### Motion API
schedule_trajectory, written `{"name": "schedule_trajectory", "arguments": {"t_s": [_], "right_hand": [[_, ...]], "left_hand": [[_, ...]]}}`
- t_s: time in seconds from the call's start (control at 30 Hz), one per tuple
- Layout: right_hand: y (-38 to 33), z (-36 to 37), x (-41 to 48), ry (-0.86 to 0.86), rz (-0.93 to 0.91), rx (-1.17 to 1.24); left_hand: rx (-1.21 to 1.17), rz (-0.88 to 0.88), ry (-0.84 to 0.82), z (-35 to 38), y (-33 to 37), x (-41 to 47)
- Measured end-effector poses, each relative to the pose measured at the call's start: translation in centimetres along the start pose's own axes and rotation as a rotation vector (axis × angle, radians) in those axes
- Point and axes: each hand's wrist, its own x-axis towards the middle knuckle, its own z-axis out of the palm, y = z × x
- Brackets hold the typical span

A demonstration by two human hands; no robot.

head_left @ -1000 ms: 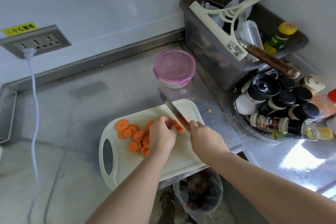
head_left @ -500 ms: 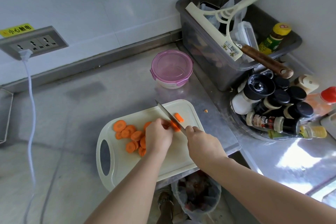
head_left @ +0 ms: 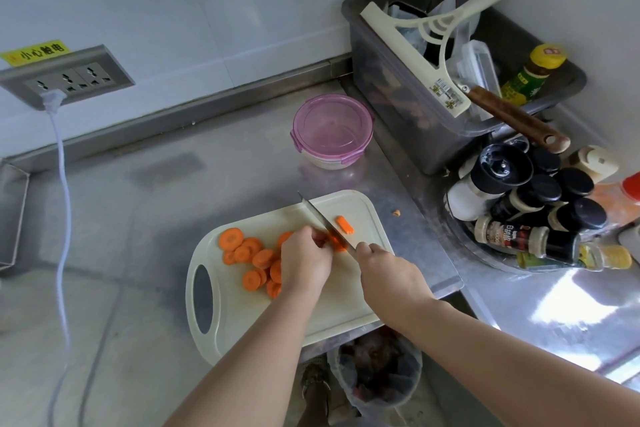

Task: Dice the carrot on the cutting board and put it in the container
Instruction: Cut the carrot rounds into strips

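Cutting board (head_left: 242,315) on steel counter (head_left: 138,204); wall socket (head_left: 65,78); bin (head_left: 375,381) contents unclear.

Counter (head_left: 242,166) btwn cutting board (head_left: 332,206) & lidded container (head_left: 332,126) open; grey bin (head_left: 398,107), spice bottles (head_left: 519,191) crowd right.

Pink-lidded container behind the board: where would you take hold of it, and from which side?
Probably grasp the container by its round side wall just under the lid, coming from above and the left; it stands upright and the grey bin crowds its right.

Soft daylight, glare on the steel counter (head_left: 571,291), wide-angle edge bending.
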Motion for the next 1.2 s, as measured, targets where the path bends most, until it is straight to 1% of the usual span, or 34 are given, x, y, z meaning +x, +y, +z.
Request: {"name": "schedule_trajectory", "arguments": {"t_s": [0.2, 0.43, 0.63, 0.97, 1.2], "right_hand": [[-0.1, 0.1, 0.5, -0.013, 0.002, -0.011], [0.3, 0.6, 0.9, 0.092, -0.019, 0.1], [0.0, 0.5, -0.2, 0.081, -0.029, 0.074], [-0.1, 0.4, -0.3, 0.069, -0.02, -0.004], [-0.1, 0.2, -0.2, 0.062, -0.026, -0.003]], "left_hand": [[-0.016, 0.003, -0.001, 0.0, -0.1, 0.1], [-0.057, 0.003, 0.021, -0.2, 0.0, -0.4], [-0.084, -0.041, 0.014, -0.2, 0.2, -0.4], [-0.084, -0.033, 0.019, 0.0, -0.1, -0.2], [-0.062, -0.022, 0.02, 0.0, -0.1, -0.3]]}}
